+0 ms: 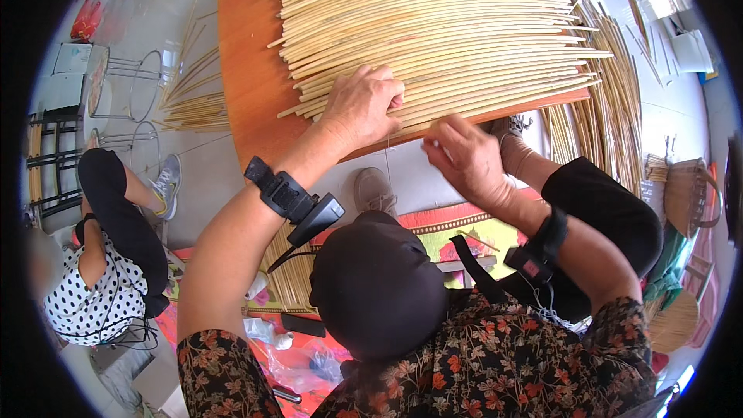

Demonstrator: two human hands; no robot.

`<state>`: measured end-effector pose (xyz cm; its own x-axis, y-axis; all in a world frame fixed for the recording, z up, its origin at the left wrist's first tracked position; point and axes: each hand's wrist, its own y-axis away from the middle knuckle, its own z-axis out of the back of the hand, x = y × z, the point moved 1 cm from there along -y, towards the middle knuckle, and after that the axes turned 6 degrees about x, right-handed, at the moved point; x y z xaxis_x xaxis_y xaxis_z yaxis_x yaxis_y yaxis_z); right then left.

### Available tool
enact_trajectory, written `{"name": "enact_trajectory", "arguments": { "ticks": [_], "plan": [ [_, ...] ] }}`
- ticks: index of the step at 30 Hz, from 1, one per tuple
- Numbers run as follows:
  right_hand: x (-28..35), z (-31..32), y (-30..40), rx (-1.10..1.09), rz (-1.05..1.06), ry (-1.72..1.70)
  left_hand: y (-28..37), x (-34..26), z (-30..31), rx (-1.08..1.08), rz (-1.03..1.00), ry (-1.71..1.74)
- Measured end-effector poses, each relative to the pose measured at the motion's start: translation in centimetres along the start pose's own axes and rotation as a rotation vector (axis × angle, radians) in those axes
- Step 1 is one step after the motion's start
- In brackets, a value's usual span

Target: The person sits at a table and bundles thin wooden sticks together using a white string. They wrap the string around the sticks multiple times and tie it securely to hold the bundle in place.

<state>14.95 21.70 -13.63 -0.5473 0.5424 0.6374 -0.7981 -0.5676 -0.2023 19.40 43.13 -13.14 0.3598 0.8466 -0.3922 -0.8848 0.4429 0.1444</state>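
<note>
Pale straight plant stalks [441,29], laid side by side in a mat-like sheet, cover much of an orange-brown wooden board [252,69]. My left hand [365,98] bears on the near edge of this sheet, its fingers curled over the stalks and its thumb at the outermost ones. Just right of it, my right hand [464,157] is held off the board's near edge, thumb and fingers drawn together. A fine thread may run between the hands, but whether the right fingertips pinch anything is too small to tell. Black straps with small devices circle both wrists.
Loose stalks [615,81] lie along the board's right side; another bundle [197,111] lies at left. A seated person [104,284] is at far left, near wire-framed stools [130,84]. A wicker basket [688,197] stands at right. A patterned cloth [482,226] lies below the board.
</note>
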Motion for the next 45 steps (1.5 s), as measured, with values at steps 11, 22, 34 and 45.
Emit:
{"name": "enact_trajectory", "arguments": {
  "ticks": [11, 22, 34, 45],
  "plan": [
    [-2.4, -10.0, 5.0, 0.472, -0.653, -1.386, -0.9, 0.0, 0.0, 0.034, 0.001, -0.017],
    [-7.0, -6.8, 10.8, 0.473, -0.667, -0.802, -1.0, -0.1, 0.0, 0.039, -0.002, -0.025],
    [-8.2, -16.2, 2.6, 0.442, -0.700, -0.535, -1.0, 0.0, -0.1, 0.054, 0.015, -0.011],
    [-11.9, -19.5, 4.4, 0.296, -0.648, -0.395, -1.0, 0.3, -0.1, 0.022, -0.003, -0.020]
  ]
}}
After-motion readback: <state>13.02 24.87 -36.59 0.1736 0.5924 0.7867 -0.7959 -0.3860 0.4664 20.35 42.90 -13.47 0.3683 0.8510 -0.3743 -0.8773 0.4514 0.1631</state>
